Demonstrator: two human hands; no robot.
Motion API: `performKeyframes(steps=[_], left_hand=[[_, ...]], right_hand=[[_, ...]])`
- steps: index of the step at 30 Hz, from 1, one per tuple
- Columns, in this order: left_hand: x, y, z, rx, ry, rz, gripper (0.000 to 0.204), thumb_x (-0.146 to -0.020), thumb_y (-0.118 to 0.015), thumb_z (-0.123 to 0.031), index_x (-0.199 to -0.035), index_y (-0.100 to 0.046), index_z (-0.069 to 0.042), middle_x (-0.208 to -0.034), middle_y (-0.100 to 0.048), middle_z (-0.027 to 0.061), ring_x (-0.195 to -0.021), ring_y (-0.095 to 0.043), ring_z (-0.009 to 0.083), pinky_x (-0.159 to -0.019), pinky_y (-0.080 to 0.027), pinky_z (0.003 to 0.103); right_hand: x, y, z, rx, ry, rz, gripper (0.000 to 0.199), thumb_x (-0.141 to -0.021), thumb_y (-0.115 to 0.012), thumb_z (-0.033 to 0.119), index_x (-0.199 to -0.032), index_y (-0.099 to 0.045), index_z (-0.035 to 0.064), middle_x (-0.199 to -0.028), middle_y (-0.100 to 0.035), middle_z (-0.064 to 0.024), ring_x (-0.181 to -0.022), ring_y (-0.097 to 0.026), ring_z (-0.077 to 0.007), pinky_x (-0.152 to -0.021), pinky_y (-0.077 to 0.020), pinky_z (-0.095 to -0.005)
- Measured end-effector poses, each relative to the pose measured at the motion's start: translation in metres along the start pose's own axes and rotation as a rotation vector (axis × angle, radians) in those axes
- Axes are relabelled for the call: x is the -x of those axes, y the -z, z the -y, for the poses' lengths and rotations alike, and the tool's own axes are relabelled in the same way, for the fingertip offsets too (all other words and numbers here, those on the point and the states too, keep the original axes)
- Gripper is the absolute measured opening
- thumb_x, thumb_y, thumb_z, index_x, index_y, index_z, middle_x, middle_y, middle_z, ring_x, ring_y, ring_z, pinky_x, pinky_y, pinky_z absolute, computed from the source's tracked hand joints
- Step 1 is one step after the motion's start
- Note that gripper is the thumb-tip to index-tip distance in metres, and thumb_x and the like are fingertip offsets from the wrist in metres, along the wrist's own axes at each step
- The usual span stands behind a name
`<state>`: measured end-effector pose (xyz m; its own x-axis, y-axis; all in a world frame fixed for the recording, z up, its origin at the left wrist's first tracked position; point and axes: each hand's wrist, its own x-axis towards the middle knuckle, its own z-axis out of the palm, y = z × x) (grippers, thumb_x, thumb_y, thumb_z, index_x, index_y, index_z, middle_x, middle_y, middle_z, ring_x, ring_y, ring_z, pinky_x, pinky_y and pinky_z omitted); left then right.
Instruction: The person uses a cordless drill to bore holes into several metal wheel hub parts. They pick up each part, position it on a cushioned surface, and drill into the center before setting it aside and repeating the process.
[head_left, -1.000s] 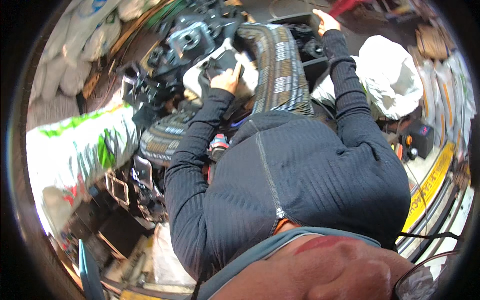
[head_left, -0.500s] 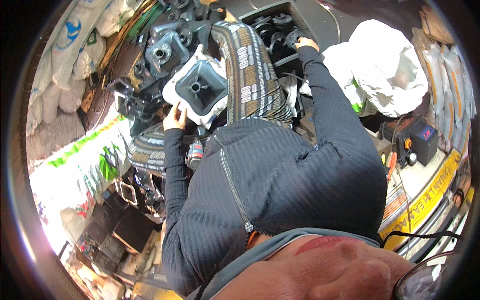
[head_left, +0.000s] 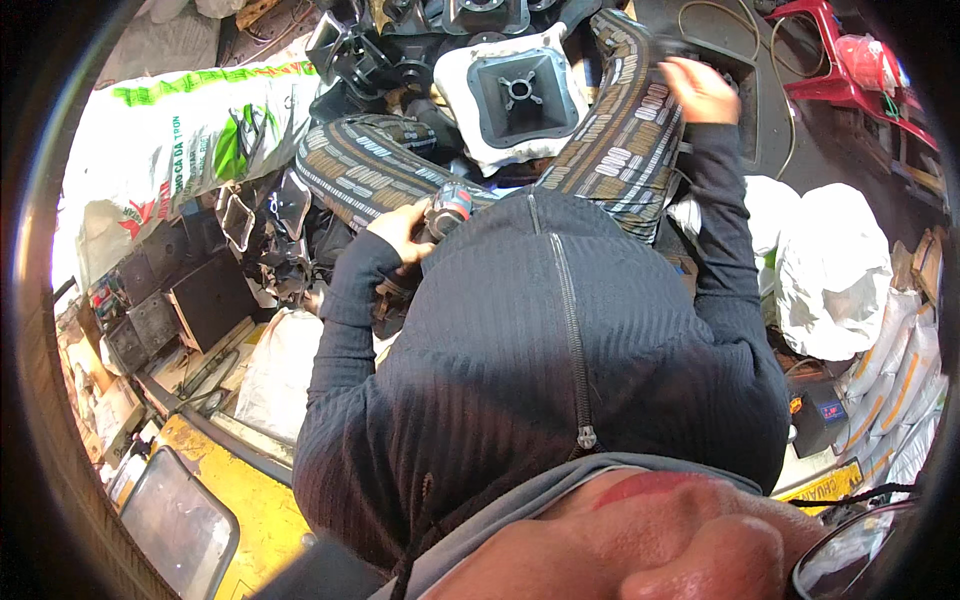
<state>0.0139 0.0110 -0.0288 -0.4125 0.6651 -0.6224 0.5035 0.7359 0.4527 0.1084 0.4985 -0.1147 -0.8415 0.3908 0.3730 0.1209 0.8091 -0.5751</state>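
Note:
A grey square funnel-shaped housing [head_left: 497,118] with a round hub at its centre rests on a white cloth [head_left: 455,80] between my legs. My left hand [head_left: 399,234] is at my left hip, its fingers curled round the back of a cordless drill [head_left: 455,202] with a red and blue-grey body; part of the drill is hidden by the hand. My right hand [head_left: 703,92] is raised beyond my right knee, close to a dark bin [head_left: 742,75]. It is smeared by motion, and whether it holds anything does not show.
More dark housings [head_left: 345,55] are heaped at the far left, beside a white sack [head_left: 190,150]. A red plastic stool [head_left: 825,50] stands far right. White bags [head_left: 832,270] and a black battery [head_left: 818,425] lie to my right. At lower left is a yellow panel [head_left: 265,470].
My left hand has left the cloth's edge and come back to the drill. My right hand has lifted away from the round parts in the bin. The view has turned and shifted left.

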Motion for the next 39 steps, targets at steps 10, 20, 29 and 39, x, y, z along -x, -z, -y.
performKeyframes(steps=[10, 20, 29, 39], left_hand=[[0.009, -0.077, 0.016, 0.054, 0.316, -0.364, 0.085, -0.064, -0.073, -0.038, -0.136, -0.032, -0.016, -0.107, -0.053, 0.0127, -0.093, -0.055, 0.0310, -0.083, -0.045, 0.039], [0.014, -0.028, 0.012, 0.560, 0.249, -0.603, 0.063, -0.065, -0.079, -0.016, -0.115, -0.048, 0.006, -0.106, -0.059, 0.0137, -0.097, -0.058, 0.0187, -0.085, -0.046, 0.030], [-0.003, 0.020, -0.015, 0.903, 0.182, -0.604, 0.049, -0.068, -0.076, -0.007, -0.108, -0.049, 0.004, -0.094, -0.059, 0.0101, -0.077, -0.059, 0.0160, -0.063, -0.049, 0.029], [-0.008, 0.069, -0.064, 0.569, -0.029, -0.447, 0.048, -0.068, -0.077, -0.029, -0.102, -0.058, -0.001, -0.094, -0.063, 0.0101, -0.085, -0.062, 0.0235, -0.073, -0.049, 0.034]], right_hand=[[-0.005, -0.158, 0.099, 0.315, 0.361, 0.780, 0.018, -0.083, -0.053, 0.030, -0.090, -0.060, 0.0152, -0.088, -0.063, -0.0040, -0.082, -0.063, -0.0236, -0.072, -0.0408, -0.0567], [-0.006, -0.163, 0.109, 0.345, 0.363, 0.685, 0.022, -0.082, -0.054, 0.033, -0.082, -0.060, 0.0112, -0.078, -0.062, -0.0080, -0.073, -0.062, -0.0268, -0.062, -0.0495, -0.0389], [0.001, -0.178, 0.114, 0.182, 0.175, 0.616, 0.026, -0.079, -0.057, 0.036, -0.084, -0.062, 0.0111, -0.082, -0.064, -0.0112, -0.076, -0.063, -0.0289, -0.068, -0.0492, -0.0402], [0.015, -0.129, 0.117, -2.224, -1.114, 0.536, 0.027, -0.091, -0.045, 0.012, -0.112, -0.052, -0.0035, -0.109, -0.057, -0.0196, -0.104, -0.056, -0.0293, -0.080, -0.0517, -0.0359]])
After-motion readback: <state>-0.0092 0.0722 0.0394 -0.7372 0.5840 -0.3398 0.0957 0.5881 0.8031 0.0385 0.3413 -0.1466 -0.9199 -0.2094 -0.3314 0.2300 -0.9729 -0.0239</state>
